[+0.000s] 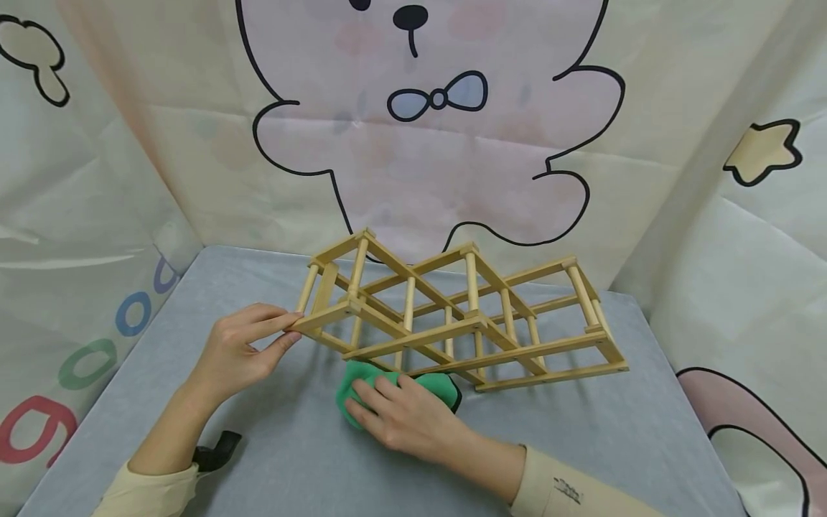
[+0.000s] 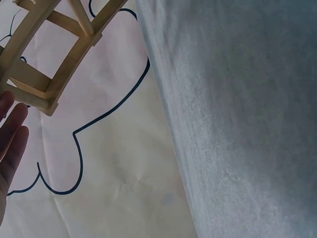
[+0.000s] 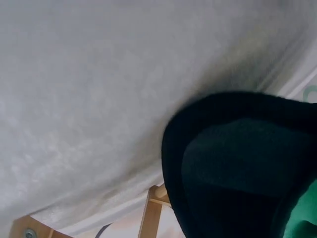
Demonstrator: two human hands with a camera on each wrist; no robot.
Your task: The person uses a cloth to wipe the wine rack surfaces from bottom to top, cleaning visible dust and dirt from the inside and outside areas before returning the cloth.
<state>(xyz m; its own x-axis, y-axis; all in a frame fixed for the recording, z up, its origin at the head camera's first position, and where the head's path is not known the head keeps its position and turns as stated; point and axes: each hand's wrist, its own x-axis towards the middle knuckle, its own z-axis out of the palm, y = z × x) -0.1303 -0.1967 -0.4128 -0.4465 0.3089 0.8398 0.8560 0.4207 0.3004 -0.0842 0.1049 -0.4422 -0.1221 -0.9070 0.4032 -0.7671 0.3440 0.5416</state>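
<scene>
A light wooden lattice rack (image 1: 426, 334), built of crossed slats and round dowels, stretches across the middle of the head view. My left hand (image 1: 242, 352) pinches its near left corner between thumb and fingers. That end appears raised above the table. In the left wrist view, a corner of the rack (image 2: 72, 69) shows beside my left fingers (image 2: 15, 144). My right hand (image 1: 410, 416) grips a green cloth (image 1: 439, 388) with a black edge, at the rack's lower front slat. The dark-looking cloth (image 3: 233, 168) fills much of the right wrist view, hiding the right fingers.
A pale blue-grey cloth covers the table (image 1: 291, 459). Behind it hangs a curtain (image 1: 439, 165) with a cartoon bear, and printed sheets stand at both sides. A black strap piece (image 1: 218, 451) sticks out by the left wrist.
</scene>
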